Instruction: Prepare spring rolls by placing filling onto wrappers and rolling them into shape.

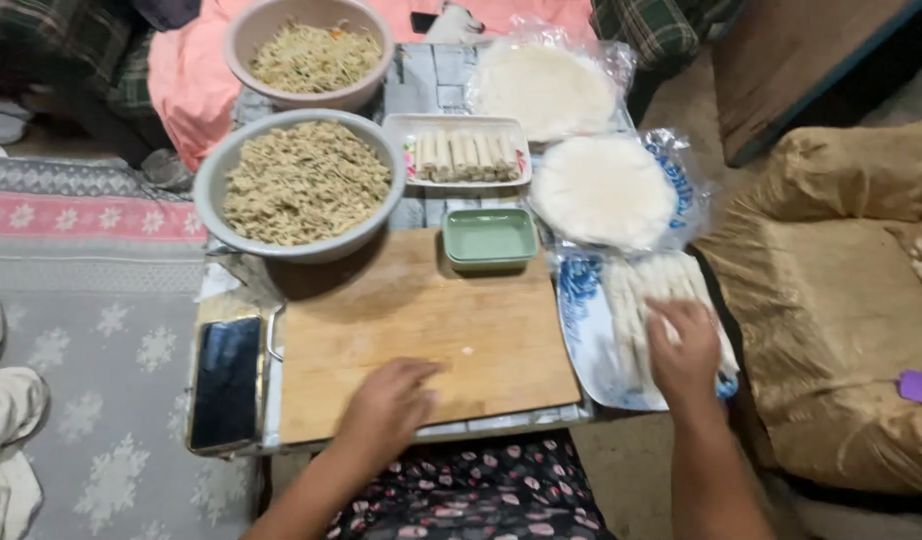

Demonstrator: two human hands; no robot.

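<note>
My left hand (386, 405) rests palm down on the near edge of a wooden cutting board (421, 320), fingers loosely together, holding nothing. My right hand (686, 350) lies on a folded stack of thin white wrappers (646, 300) in a blue-and-white plastic bag at the board's right; its fingers touch the stack, and whether they grip a sheet is unclear. A small green square dish (489, 238) sits at the board's far edge. A grey bowl of minced filling (301, 185) stands at the far left.
A pink bowl of shredded filling (311, 55), a white tray of rolled wraps (466, 152) and two round wrapper stacks in plastic (603, 190) lie farther back. A phone (224, 382) lies left of the board. A brown cushion (841, 300) is on the right.
</note>
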